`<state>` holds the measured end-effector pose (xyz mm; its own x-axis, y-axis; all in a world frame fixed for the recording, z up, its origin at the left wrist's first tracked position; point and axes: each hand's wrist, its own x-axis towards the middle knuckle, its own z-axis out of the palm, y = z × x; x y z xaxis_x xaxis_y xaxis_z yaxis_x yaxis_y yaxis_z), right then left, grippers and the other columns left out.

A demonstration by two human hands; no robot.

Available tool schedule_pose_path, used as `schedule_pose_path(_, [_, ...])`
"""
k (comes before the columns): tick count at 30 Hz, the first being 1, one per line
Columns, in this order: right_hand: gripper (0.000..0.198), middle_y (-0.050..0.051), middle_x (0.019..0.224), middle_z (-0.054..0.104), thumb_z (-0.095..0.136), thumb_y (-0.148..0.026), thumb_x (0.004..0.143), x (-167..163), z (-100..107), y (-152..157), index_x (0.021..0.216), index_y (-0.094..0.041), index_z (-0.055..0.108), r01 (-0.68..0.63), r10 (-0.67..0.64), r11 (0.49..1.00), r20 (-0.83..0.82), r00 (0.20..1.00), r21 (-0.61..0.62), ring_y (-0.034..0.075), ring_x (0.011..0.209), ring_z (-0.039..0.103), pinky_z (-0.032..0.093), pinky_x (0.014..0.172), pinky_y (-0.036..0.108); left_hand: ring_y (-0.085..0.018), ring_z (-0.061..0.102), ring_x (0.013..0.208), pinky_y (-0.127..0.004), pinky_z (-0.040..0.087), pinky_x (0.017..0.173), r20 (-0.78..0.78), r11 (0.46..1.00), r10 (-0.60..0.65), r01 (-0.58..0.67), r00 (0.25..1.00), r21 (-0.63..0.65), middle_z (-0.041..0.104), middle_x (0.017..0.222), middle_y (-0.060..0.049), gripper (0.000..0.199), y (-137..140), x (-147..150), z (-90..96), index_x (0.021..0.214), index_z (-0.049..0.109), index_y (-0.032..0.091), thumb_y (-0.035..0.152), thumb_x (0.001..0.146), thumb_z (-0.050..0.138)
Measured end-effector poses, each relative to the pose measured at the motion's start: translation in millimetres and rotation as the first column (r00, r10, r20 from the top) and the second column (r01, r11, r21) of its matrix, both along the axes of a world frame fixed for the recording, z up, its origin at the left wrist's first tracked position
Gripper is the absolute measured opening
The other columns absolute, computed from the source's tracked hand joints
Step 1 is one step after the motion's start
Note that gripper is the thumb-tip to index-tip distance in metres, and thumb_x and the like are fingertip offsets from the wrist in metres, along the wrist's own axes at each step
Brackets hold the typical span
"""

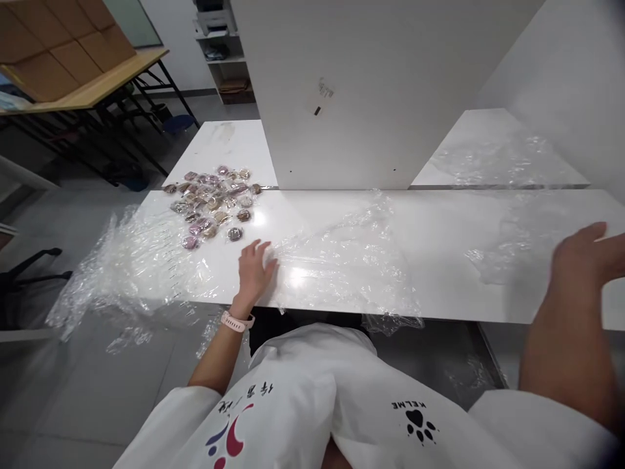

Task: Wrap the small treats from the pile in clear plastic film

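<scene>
My left hand (254, 268), with a pink band on the wrist, rests on the white table with its fingers spread. Its fingertips are by the left edge of a crumpled clear plastic bag (342, 260) lying flat in front of me; whether they touch it I cannot tell. Up and left of that hand lies a loose pile of small, individually wrapped round items (212, 202), purple, tan and brown. At the far right, my right hand (583, 251) is held over the table, thumb and fingers apart, partly cut off by the frame and slightly blurred.
A stack of clear plastic bags (141, 260) hangs over the table's (439, 260) front left edge. More clear plastic (517, 234) lies at the right and behind. An upright white panel (342, 98) stands at the back. Cardboard boxes (63, 45) sit on a wooden table.
</scene>
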<state>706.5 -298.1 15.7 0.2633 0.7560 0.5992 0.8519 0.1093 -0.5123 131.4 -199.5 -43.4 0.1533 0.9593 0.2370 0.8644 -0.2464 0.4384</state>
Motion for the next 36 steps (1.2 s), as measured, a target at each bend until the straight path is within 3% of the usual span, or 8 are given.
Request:
schedule_pose_path(2, [0.05, 0.007, 0.126, 0.063, 0.036, -0.062, 0.097, -60.1, -21.9, 5.8, 0.137, -0.038, 0.055, 0.177, -0.175, 0.982, -0.028, 0.984, 0.065, 0.041, 0.12, 0.057, 0.05, 0.09, 0.064, -0.031, 0.051, 0.124, -0.049, 0.044, 0.102, 0.033, 0.998, -0.049, 0.05, 0.998, -0.026, 0.062, 0.128, -0.011, 0.03, 2.7, 4.7, 0.6, 0.119, 0.063, 0.022, 0.035, 0.093, 0.054])
schedule_pose_path(4, [0.046, 0.008, 0.125, 0.066, 0.041, -0.058, 0.098, -132.5, -48.5, 13.3, 0.132, -0.034, 0.06, -0.022, 0.019, 0.987, -0.02, 1.0, -0.159, 0.035, 0.115, 0.062, 0.053, 0.092, 0.059, -0.032, 0.048, 0.128, -0.05, 0.041, 0.104, 0.03, 0.996, 0.084, -0.085, 0.996, 0.019, 0.061, 0.131, -0.012, 0.031, 19.4, 5.3, 2.0, 0.119, 0.063, 0.021, 0.036, 0.096, 0.05])
schedule_pose_path(6, [0.05, 0.009, 0.145, 0.054, 0.039, -0.053, 0.1, -199.2, -74.4, 18.3, 0.14, -0.028, 0.054, -0.25, 0.291, 0.889, 0.05, 0.956, -0.383, 0.032, 0.133, 0.05, 0.041, 0.109, 0.058, -0.037, 0.034, 0.141, -0.057, 0.033, 0.11, -0.019, 0.95, 0.304, -0.302, 0.952, 0.074, 0.046, 0.148, -0.015, 0.041, 47.3, 0.7, 1.4, 0.131, 0.056, 0.02, 0.038, 0.095, 0.051])
schedule_pose_path(9, [0.052, 0.007, 0.159, 0.036, 0.03, -0.049, 0.103, -255.0, -100.9, 19.3, 0.147, -0.029, 0.047, -0.18, 0.325, 0.835, 0.204, 0.924, -0.519, 0.031, 0.148, 0.029, 0.026, 0.117, 0.06, -0.043, 0.015, 0.148, -0.066, 0.021, 0.113, -0.121, 0.896, 0.434, -0.442, 0.893, -0.045, 0.024, 0.161, -0.017, 0.064, 93.5, -10.1, -6.5, 0.149, 0.038, 0.021, 0.046, 0.092, 0.053])
schedule_pose_path(19, [0.055, 0.006, 0.159, 0.037, 0.024, -0.05, 0.103, -213.4, -109.5, 51.7, 0.149, -0.027, 0.045, -0.103, 0.286, 0.849, 0.287, 0.914, -0.518, 0.024, 0.148, 0.031, 0.024, 0.118, 0.049, -0.035, 0.048, 0.121, -0.048, 0.037, 0.1, -0.38, 0.999, -0.009, -0.008, 0.925, -0.043, 0.06, 0.123, -0.021, 0.04, 152.6, -14.8, -16.5, 0.131, 0.053, 0.015, 0.027, 0.099, 0.033])
schedule_pose_path(27, [0.057, 0.005, 0.159, 0.036, 0.023, -0.053, 0.102, -210.1, -114.6, 57.7, 0.149, -0.027, 0.044, -0.065, 0.262, 0.859, 0.328, 0.908, -0.508, 0.024, 0.148, 0.029, 0.024, 0.119, 0.048, -0.029, 0.061, 0.094, -0.041, 0.046, 0.084, -0.373, 0.98, 0.023, -0.095, 0.927, -0.176, 0.065, 0.093, -0.015, 0.038, 174.9, -12.8, 19.2, 0.127, 0.055, 0.009, 0.013, 0.09, 0.05])
schedule_pose_path(31, [0.058, 0.006, 0.158, 0.038, 0.023, -0.053, 0.102, -209.2, -117.0, 58.6, 0.148, -0.027, 0.045, -0.073, 0.26, 0.87, 0.328, 0.908, -0.488, 0.025, 0.147, 0.03, 0.024, 0.118, 0.049, -0.02, 0.064, 0.092, -0.036, 0.051, 0.077, -0.187, 1.0, -0.002, 0.0, 0.982, -0.012, 0.067, 0.11, -0.012, 0.046, 143.2, 20.0, 32.6, 0.132, 0.052, 0.018, 0.003, 0.093, 0.034])
schedule_pose_path(36, [0.057, 0.006, 0.158, 0.039, 0.024, -0.053, 0.102, -210.3, -117.8, 58.2, 0.149, -0.029, 0.044, -0.078, 0.252, 0.877, 0.315, 0.915, -0.474, 0.025, 0.147, 0.03, 0.023, 0.118, 0.05, -0.018, 0.065, 0.099, -0.034, 0.055, 0.071, -0.131, 0.876, -0.459, 0.472, 0.879, 0.097, 0.062, 0.131, -0.009, 0.047, 43.9, 106.6, 2.1, 0.133, 0.055, 0.028, 0.011, 0.1, 0.027])
